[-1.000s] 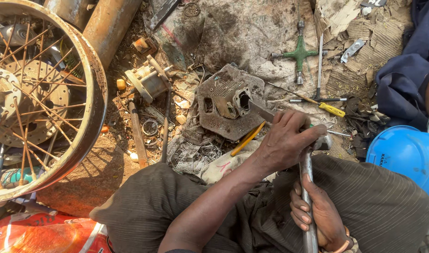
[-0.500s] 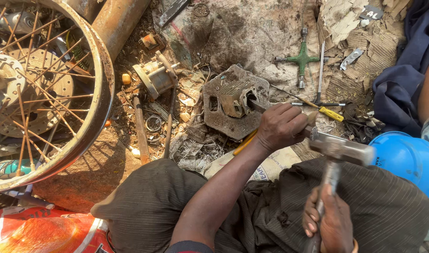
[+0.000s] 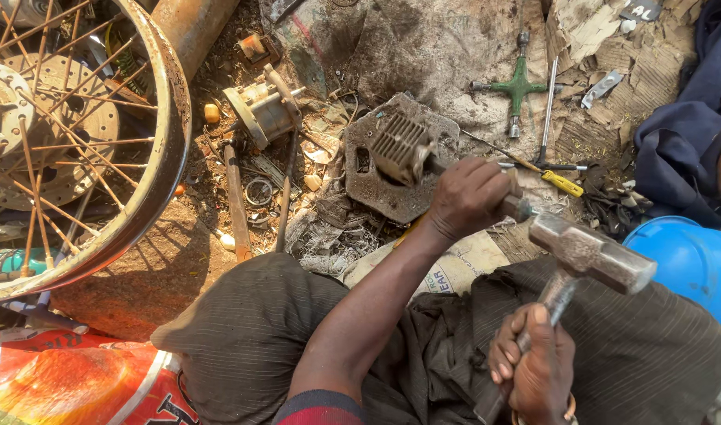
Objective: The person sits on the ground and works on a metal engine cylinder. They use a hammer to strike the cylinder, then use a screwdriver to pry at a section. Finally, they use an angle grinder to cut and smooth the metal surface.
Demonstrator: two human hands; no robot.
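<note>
Left hand [image 3: 471,198] clamped a steel punch [image 3: 516,208] against the finned grey engine part [image 3: 400,149]; right hand [image 3: 534,370] gripped the raised steel-headed hammer [image 3: 593,253], mid-strike: a square blow needed.

Rusty spoked wheel [image 3: 69,149] left; green cross wrench [image 3: 519,85] top; blue plastic bowl [image 3: 695,264] right.

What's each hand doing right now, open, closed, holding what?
Left hand: closed around a metal punch set against the finned engine part.
Right hand: closed on the hammer handle, head raised.
</note>
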